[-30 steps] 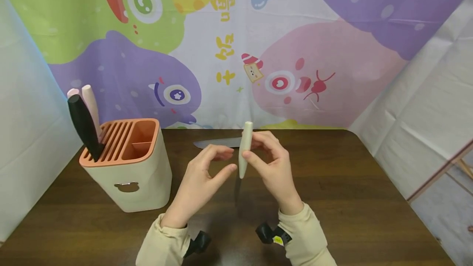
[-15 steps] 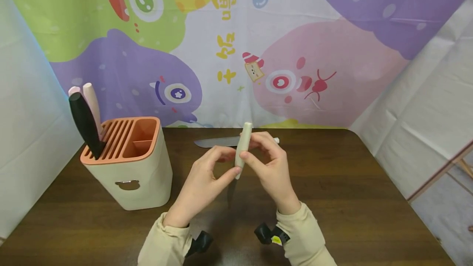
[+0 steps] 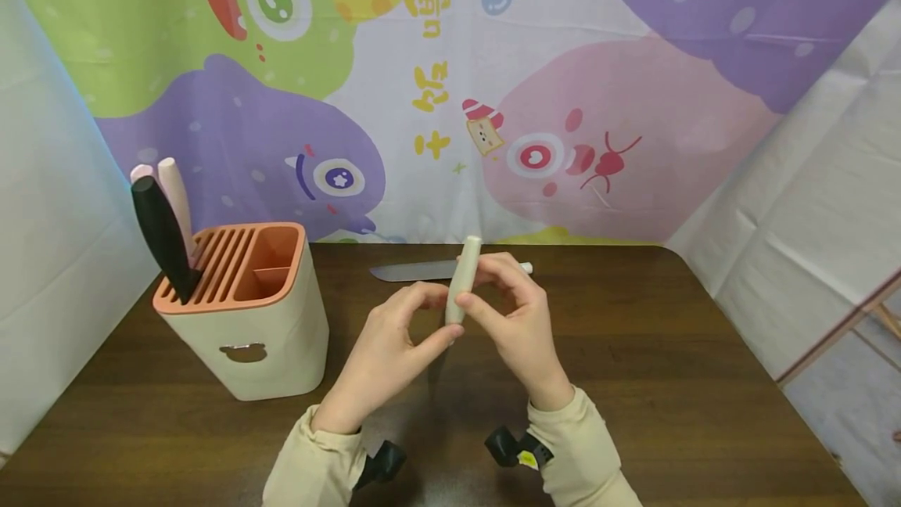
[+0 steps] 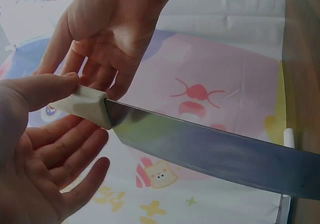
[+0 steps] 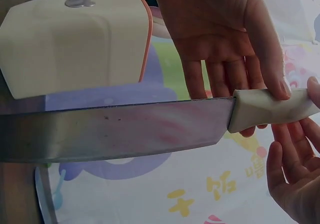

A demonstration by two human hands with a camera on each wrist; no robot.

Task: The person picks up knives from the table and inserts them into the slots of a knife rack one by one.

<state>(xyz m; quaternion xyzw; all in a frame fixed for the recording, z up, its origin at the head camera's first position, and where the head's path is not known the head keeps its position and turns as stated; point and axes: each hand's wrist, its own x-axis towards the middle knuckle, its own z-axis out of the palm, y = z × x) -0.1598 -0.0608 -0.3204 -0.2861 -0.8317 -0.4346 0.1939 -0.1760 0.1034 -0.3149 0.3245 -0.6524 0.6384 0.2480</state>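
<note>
A large kitchen knife hangs blade down between my hands. Its cream handle (image 3: 462,280) shows in the head view, its broad steel blade (image 4: 210,146) in the left wrist view. My left hand (image 3: 391,343) pinches the handle close to the blade, thumb (image 5: 280,84) on it and fingers behind. Higher up, my right hand (image 3: 517,323) pinches the same handle between thumb and fingers. In the head view the blade is mostly hidden below the left thumb. Behind the hands a second knife (image 3: 415,271) lies flat on the table, its white handle partly covered.
A cream knife block (image 3: 281,350) with an orange slotted top stands on the left of the brown table (image 3: 669,382). A black-handled knife (image 3: 162,233) and two pale-handled ones stick up from its slots. A cartoon-printed curtain (image 3: 450,194) hangs behind the table.
My left hand, apart from the handle a second ago, has moved right and taken hold of its lower end. The knife has tilted slightly, while my right hand has kept its grip.
</note>
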